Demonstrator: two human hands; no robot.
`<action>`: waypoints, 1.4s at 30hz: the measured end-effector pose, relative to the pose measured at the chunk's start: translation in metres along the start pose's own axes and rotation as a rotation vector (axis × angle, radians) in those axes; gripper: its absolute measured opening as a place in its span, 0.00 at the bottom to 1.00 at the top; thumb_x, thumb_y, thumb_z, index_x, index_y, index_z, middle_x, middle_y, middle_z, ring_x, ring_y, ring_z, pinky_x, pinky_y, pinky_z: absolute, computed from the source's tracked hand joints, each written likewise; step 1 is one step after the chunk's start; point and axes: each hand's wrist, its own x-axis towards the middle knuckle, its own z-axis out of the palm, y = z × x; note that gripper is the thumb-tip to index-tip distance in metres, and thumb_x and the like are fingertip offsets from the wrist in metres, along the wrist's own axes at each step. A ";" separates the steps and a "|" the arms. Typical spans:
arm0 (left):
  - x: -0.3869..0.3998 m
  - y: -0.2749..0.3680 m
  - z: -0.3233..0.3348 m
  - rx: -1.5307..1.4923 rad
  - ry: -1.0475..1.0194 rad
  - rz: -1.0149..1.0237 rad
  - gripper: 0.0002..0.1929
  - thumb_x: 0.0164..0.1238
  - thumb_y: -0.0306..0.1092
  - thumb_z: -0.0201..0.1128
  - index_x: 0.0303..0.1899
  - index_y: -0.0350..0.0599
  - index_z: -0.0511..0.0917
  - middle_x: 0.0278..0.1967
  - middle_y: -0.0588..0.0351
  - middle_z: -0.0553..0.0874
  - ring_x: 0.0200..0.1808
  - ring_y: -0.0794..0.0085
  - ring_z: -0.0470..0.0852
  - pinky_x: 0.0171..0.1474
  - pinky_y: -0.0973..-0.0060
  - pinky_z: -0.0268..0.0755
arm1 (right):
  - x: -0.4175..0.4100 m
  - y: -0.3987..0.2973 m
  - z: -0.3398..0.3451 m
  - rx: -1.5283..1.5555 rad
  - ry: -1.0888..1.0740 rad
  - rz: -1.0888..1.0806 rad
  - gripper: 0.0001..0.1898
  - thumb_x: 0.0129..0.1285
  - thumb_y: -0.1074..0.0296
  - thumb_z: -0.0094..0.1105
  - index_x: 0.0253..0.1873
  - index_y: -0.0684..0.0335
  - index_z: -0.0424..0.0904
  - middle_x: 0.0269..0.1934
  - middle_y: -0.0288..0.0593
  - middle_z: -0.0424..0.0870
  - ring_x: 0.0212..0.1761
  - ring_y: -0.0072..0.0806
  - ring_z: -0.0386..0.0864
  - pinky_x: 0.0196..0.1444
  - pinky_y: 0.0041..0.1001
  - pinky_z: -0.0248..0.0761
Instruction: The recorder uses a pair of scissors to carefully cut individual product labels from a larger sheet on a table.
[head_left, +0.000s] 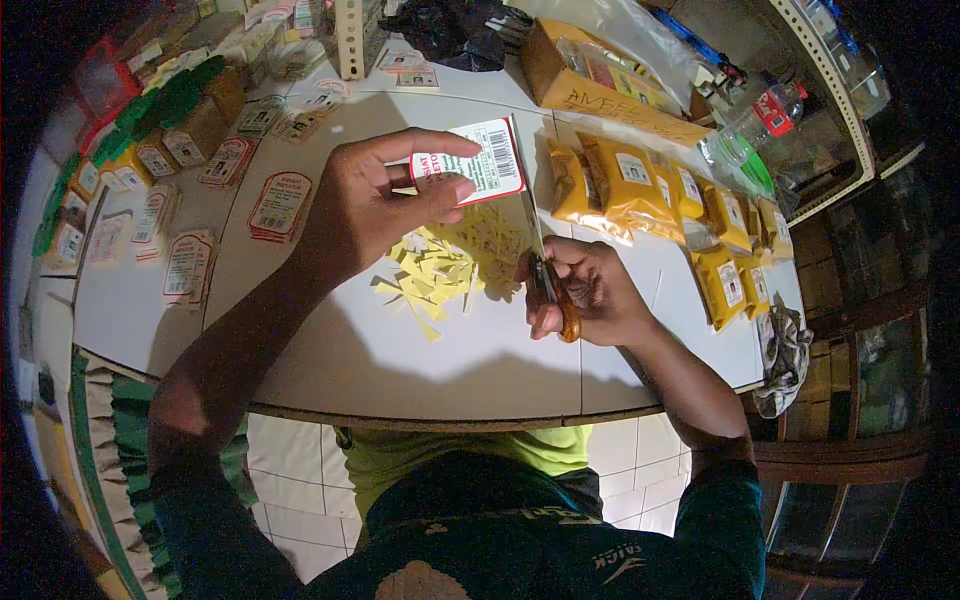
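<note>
Between the thumb and fingers of my left hand (375, 199) is a printed paper label (499, 161) with a red border and a barcode, raised above the table. My right hand (596, 289) grips a pair of scissors (568, 315) with brown handles. The blades point away from me and lie along the label's right edge; whether they touch the paper is hard to tell. Below the label, a heap of yellow paper scraps (431, 274) is spread on the white table (450, 375), partly in shadow.
Stacks of labels (279, 206) lie to the left, near filled packets with green tops (184, 131). Plastic packets of yellow-brown powder (630, 180) stand at the right. A cardboard box (600, 97), a black plastic bag (450, 34) and a plastic bottle (769, 112) are farther back.
</note>
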 end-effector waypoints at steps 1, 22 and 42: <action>0.000 0.000 0.000 0.001 -0.005 0.005 0.15 0.63 0.26 0.63 0.52 0.38 0.77 0.44 0.51 0.83 0.43 0.74 0.83 0.44 0.78 0.81 | -0.001 -0.003 0.001 0.065 -0.004 0.025 0.22 0.50 0.66 0.73 0.44 0.71 0.73 0.30 0.40 0.80 0.31 0.20 0.78 0.35 0.22 0.73; -0.003 -0.003 0.004 -0.007 -0.034 -0.018 0.15 0.63 0.26 0.64 0.51 0.39 0.77 0.43 0.54 0.83 0.40 0.76 0.82 0.42 0.78 0.80 | 0.001 -0.004 0.004 0.099 -0.001 0.018 0.17 0.53 0.72 0.72 0.43 0.67 0.73 0.30 0.35 0.77 0.32 0.16 0.76 0.38 0.21 0.73; -0.005 -0.005 0.007 -0.023 -0.062 -0.040 0.16 0.62 0.25 0.64 0.51 0.37 0.77 0.45 0.53 0.82 0.42 0.75 0.81 0.43 0.79 0.80 | 0.001 -0.003 0.003 0.099 0.002 0.018 0.23 0.53 0.69 0.72 0.51 0.67 0.72 0.38 0.37 0.78 0.43 0.20 0.77 0.51 0.27 0.72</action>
